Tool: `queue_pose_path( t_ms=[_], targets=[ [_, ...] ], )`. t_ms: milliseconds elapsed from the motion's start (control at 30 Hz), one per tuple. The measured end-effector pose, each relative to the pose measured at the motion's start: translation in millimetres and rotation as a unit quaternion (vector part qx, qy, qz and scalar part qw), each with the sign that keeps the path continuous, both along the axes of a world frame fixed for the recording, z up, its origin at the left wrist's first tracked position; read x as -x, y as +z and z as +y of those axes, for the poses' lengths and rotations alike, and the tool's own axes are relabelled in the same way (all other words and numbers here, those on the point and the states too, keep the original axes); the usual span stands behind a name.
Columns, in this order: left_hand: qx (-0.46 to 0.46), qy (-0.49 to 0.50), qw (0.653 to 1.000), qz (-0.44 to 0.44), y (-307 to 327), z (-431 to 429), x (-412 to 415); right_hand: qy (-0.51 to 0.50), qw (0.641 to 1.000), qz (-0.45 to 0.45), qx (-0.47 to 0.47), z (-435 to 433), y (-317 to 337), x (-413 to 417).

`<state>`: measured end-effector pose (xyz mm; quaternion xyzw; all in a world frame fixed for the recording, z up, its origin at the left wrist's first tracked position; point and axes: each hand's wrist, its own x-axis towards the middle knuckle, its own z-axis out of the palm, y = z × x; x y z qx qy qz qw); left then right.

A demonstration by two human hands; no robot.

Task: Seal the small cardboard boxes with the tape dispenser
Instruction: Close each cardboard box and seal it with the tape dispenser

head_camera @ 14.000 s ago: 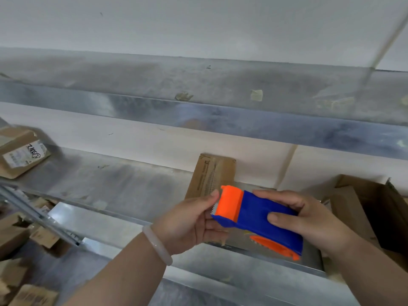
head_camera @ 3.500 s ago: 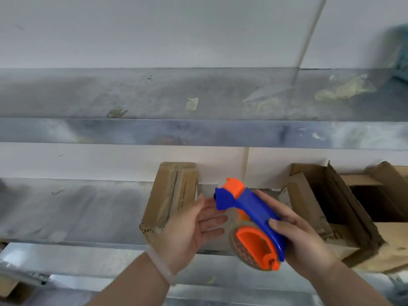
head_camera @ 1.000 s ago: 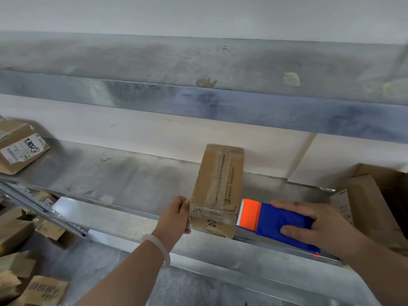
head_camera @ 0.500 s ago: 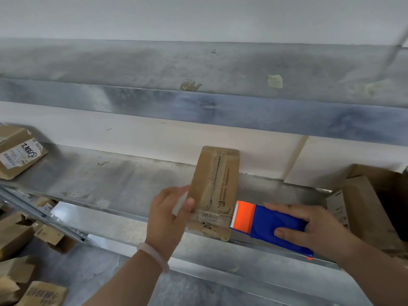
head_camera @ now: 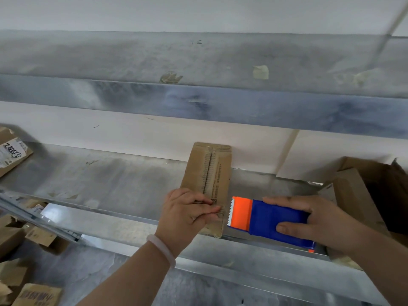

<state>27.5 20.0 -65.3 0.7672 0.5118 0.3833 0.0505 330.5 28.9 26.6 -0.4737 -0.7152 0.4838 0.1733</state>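
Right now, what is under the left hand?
The near end of the small cardboard box, lying on the metal shelf. The left hand covers that part of its top.

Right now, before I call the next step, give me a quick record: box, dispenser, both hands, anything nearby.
box: small cardboard box on the metal shelf
left hand: fingers laid flat across the box's near end
tape dispenser: beside the box's right side, orange toothed end toward it; contact unclear
right hand: grips the dispenser's blue body
nearby: open carton at right, labelled parcel far left
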Motion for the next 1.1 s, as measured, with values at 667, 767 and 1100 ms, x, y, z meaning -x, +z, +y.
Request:
queue_pose_path(
  t_ms=[667,767,1100],
  targets=[
    [-0.002,0.011,1.0,0.0,-1,0,-1,0.03,0.977,-0.204,-0.061,-6,17,14],
    [-0.005,0.011,1.0,-0.003,-1,0,-2,0.039,0.933,-0.314,-0.169,-18,5,34],
    [0.005,0.009,1.0,-0.009,4,-1,-2,-0.144,0.899,-0.361,-0.203,-2,-49,17]
  ],
)
